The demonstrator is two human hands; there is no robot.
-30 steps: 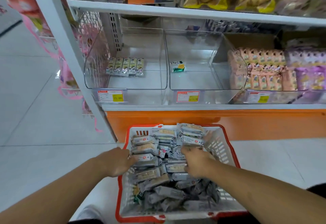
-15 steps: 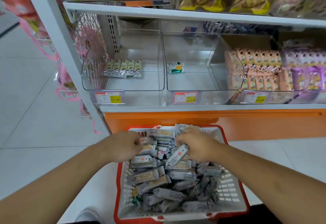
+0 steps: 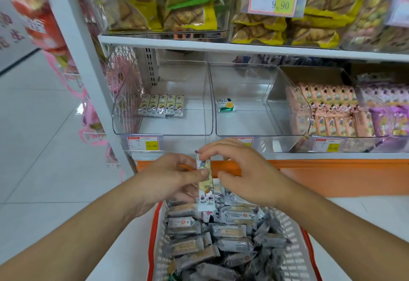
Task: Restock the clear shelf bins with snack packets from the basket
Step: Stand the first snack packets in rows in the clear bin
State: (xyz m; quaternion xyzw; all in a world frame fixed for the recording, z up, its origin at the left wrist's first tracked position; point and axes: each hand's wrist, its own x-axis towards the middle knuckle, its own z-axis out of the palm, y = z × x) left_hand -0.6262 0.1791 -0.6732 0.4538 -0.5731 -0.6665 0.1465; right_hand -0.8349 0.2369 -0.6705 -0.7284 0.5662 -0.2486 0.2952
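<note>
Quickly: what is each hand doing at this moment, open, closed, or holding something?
Left hand: holds the long pale snack packet upright, thumb across its middle.
Right hand: pinches the top end of the same packet with its fingertips.

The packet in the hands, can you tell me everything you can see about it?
The snack packet is long and narrow, in shiny cream-white wrapping that looks like plastic film, with little cartoon figures printed near both ends. It stands nearly upright above the basket, in front of the orange shelf base. The left hand pinches its middle with the thumb on the front, and the right hand pinches its top end. It looks sealed.
</note>
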